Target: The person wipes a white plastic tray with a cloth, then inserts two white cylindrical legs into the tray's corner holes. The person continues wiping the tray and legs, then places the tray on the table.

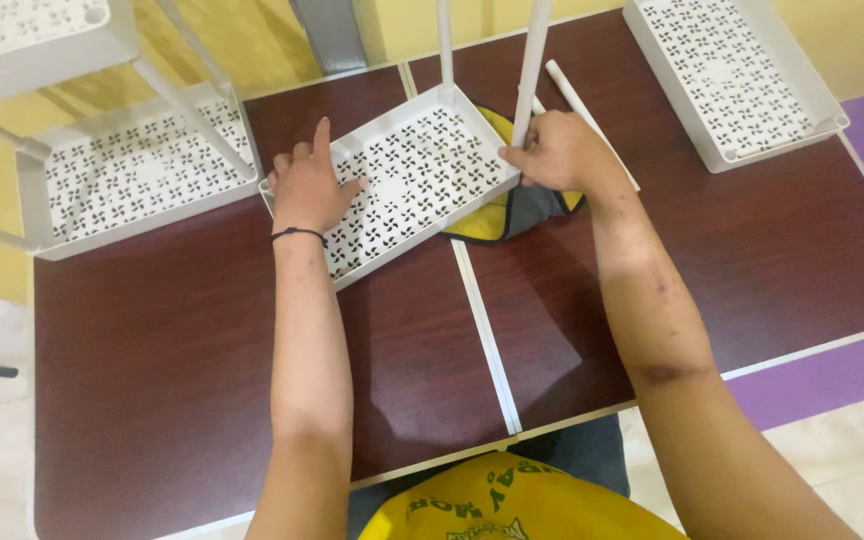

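- Head view: a white perforated tray lies flat on the tabletop, across the seam between its two dark brown halves.
- The tray looks like thin moulded plastic: probably light and stiff, with smooth walls that could slip. The rim and corners look the safest places to grip, since the cut-out floor would likely flex.
- The left hand lies spread, palm down, on the tray's near-left corner, pressing rather than clasping.
- The right hand is clenched around the foot of a white pole that stands in the tray's right corner. A second pole rises from the far corner.
- The poles seem light, rigid tubes; gripping low, near the socket, looks steadiest.
- A yellow-and-grey cloth lies partly under the tray's right end, and a loose pole lies just beyond the right hand.
- Farther out, another tray rests at the far right, and an assembled rack stands at the left.
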